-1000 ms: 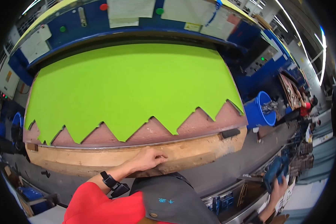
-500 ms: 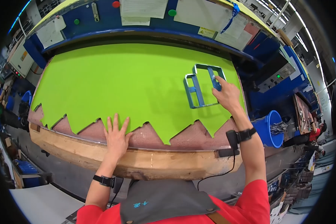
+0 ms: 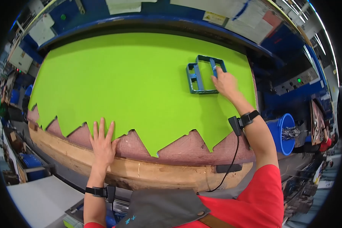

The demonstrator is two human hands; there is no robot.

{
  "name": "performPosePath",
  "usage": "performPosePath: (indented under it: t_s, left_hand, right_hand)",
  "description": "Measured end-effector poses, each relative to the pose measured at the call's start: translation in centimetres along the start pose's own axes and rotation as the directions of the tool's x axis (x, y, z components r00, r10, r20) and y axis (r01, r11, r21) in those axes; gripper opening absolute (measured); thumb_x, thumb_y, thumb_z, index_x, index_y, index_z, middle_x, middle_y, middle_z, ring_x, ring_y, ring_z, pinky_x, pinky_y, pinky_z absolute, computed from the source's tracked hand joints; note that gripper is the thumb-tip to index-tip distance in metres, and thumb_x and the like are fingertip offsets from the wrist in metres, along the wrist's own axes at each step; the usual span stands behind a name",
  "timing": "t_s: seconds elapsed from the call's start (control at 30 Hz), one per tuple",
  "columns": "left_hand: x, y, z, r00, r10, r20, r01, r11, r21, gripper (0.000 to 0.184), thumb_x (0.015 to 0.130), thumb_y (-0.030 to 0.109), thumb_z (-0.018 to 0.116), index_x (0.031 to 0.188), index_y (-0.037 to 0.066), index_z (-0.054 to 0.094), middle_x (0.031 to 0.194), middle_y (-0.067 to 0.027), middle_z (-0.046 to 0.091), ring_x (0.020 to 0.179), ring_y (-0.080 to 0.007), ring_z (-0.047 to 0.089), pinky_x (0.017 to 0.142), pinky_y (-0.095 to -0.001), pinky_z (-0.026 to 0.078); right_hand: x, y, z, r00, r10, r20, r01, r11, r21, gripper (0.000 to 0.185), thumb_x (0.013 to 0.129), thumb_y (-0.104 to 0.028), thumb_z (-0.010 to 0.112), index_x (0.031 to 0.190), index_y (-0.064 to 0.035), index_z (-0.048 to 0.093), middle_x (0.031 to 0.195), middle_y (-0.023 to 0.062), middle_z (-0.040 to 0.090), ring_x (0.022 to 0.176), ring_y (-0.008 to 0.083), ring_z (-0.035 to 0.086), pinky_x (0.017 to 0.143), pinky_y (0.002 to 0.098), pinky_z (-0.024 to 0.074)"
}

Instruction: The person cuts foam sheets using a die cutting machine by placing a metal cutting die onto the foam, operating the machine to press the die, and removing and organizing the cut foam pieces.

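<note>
A large bright green sheet (image 3: 140, 83) with a zigzag front edge lies on a worn pinkish board (image 3: 171, 155). My left hand (image 3: 103, 146) rests with fingers spread across the sheet's front edge, partly on the board. Over the right part of the sheet is a blue metal frame tool (image 3: 196, 78) with inner crossbars. The fingers of my right hand (image 3: 226, 81) are closed on its right crossbar; the thumb is at the near side. Whether the tool touches the sheet is hard to tell.
A wooden ledge (image 3: 136, 171) runs along the board's front, with a dark block (image 3: 228, 168) at its right. Behind stands a blue machine beam (image 3: 159, 19). To the right are a control panel (image 3: 296, 81) and a blue bin (image 3: 287, 133). People are at both far sides.
From a second ago, my left hand moved from the ledge to the sheet's edge. My right hand brought the blue tool from the lower right over the sheet; lately it shifted slightly.
</note>
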State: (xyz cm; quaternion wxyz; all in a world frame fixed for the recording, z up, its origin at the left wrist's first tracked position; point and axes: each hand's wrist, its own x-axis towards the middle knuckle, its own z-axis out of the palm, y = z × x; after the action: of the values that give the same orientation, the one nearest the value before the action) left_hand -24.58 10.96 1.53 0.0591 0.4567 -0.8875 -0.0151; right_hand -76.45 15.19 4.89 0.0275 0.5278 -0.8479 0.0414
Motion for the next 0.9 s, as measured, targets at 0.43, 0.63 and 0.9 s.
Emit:
performPosePath:
  t_s: [0.43,0.63,0.9]
  left_hand:
    - [2.9,-4.0,-5.2,0.974,0.033,0.225,0.055,0.927,-0.372,0.067,0.072,0.024,0.084,0.136,0.018,0.064,0.152,-0.02,0.043,0.135,-0.0457,0.041,0.101,-0.0579,0.04]
    - [1.6,-4.9,-1.7,0.977,0.182,0.11,-0.165,0.975,-0.15,0.047,0.092,0.03,0.056,0.137,0.02,0.063,0.147,-0.021,0.047,0.126,-0.0449,0.048,0.088,-0.0669,0.044]
    - [2.4,-6.4,-2.5,0.873,0.372,0.316,-0.48,0.774,0.413,0.041,0.096,0.037,0.065,0.13,0.014,0.067,0.144,0.0026,0.052,0.128,-0.0287,0.05,0.085,-0.0588,0.053]
  right_hand:
    - [-0.6,0.9,1.7,0.971,-0.061,-0.23,0.065,0.998,0.006,0.041,0.091,-0.028,0.069,0.125,-0.0055,0.067,0.086,0.0227,0.069,0.076,0.0372,0.067,0.068,0.0446,0.0499]
    - [-0.7,-0.5,0.9,0.99,0.072,-0.12,-0.063,0.995,0.082,0.039,0.094,-0.019,0.069,0.127,0.0001,0.064,0.075,0.0075,0.058,0.067,0.0152,0.047,0.061,0.034,0.0415]
    - [-0.7,-0.8,0.3,0.995,0.089,-0.032,-0.086,0.991,0.106,0.037,0.099,-0.02,0.064,0.13,-0.0003,0.059,0.068,0.0012,0.048,0.063,0.0099,0.04,0.057,0.0295,0.0357]
